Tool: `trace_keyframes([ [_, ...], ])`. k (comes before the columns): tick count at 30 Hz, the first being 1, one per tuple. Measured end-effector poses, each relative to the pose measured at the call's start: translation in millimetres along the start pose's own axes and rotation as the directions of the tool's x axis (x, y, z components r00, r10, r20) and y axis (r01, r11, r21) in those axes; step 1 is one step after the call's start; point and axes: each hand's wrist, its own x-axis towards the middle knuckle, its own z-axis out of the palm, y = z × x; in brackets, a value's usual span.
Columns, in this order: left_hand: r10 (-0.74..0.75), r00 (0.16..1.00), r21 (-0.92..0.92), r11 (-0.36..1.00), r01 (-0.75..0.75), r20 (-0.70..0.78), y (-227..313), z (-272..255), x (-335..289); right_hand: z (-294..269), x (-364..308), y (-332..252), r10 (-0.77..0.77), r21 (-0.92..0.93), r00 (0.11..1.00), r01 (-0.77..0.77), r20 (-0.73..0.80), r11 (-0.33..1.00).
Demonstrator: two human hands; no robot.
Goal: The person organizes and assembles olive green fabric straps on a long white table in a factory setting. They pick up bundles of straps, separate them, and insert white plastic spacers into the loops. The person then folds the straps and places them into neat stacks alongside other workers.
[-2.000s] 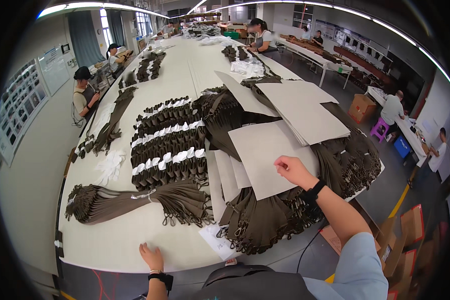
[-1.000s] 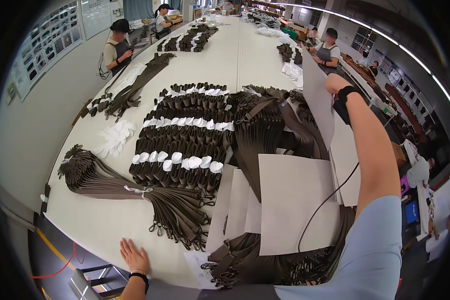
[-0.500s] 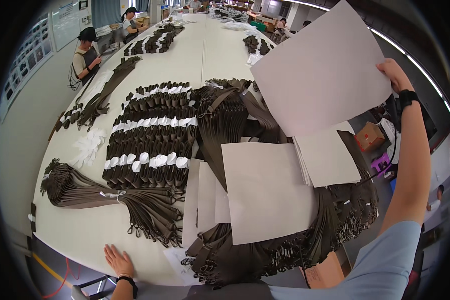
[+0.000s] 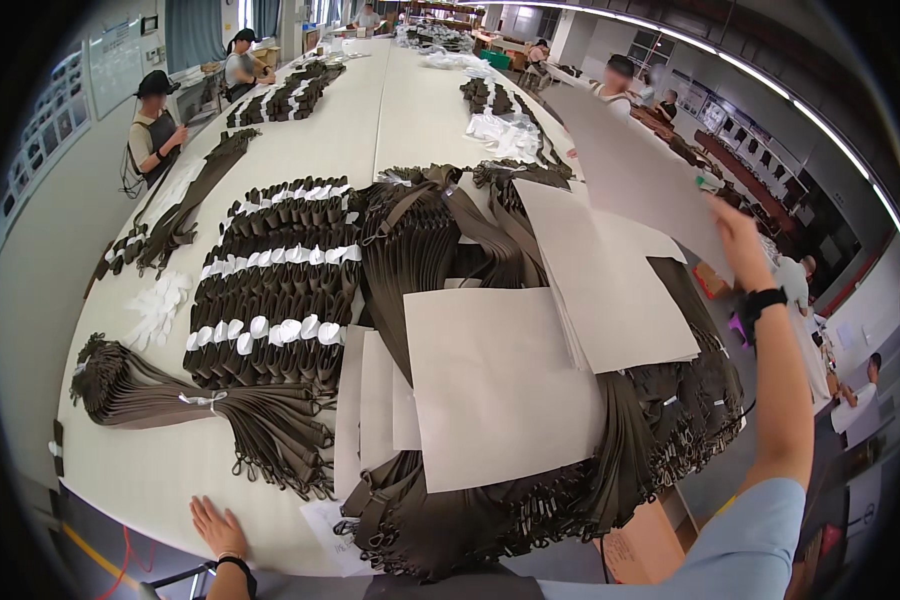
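My right hand (image 4: pixel 735 245) grips the near edge of a large pale grey sheet of paper (image 4: pixel 640 170), which is raised and tilted above the table's right side. Under it lies a stack of similar sheets (image 4: pixel 625 300), resting on dark brown straps. Another sheet (image 4: pixel 505 390) covers the middle of the strap pile (image 4: pixel 440 515), whose ends carry small metal hooks. My left hand (image 4: pixel 217 527) rests palm down on the table's near edge with its fingers spread, holding nothing. Just beyond it is a strap bundle (image 4: pixel 160 390) tied with a white band.
Rows of folded straps with white bands (image 4: pixel 275 300) stand on the white table (image 4: pixel 270 150), left of the pile. White tags (image 4: pixel 158 308) lie beside them. A cardboard box (image 4: pixel 645 545) is below the near edge. Several people work along both sides.
My right hand has lowered and moved left with the sheet, which now slants over the stack. The whole view has shifted to the right. My left hand stays on the table.
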Motion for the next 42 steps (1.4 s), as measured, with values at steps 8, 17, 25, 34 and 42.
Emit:
trace_keyframes([
  [8, 0.043, 0.998, -0.025, 0.999, -0.045, -0.052, -2, 6, 2, 76, -136, 36, -0.053, -0.203, 0.94, 0.128, 0.338, 0.971],
  [17, 0.048, 0.998, -0.01, 0.999, -0.048, -0.046, -2, 6, 2, 88, -171, 84, 0.141, -0.34, 0.688, 0.162, 0.712, 0.927],
  [25, 0.067, 0.994, -0.02, 0.997, -0.069, -0.083, -1, 5, 2, 170, 5, 45, -0.083, -0.146, 0.828, 0.195, 0.555, 0.97],
  [34, 0.056, 0.996, -0.069, 0.996, -0.061, -0.072, 13, -13, 6, 418, 179, -80, 0.111, 0.171, 0.905, -0.196, 0.412, 0.966],
  [42, 0.055, 0.998, -0.034, 0.998, -0.056, -0.026, 14, -19, 4, 505, 217, -130, 0.269, -0.013, 0.919, -0.277, 0.289, 0.961],
])
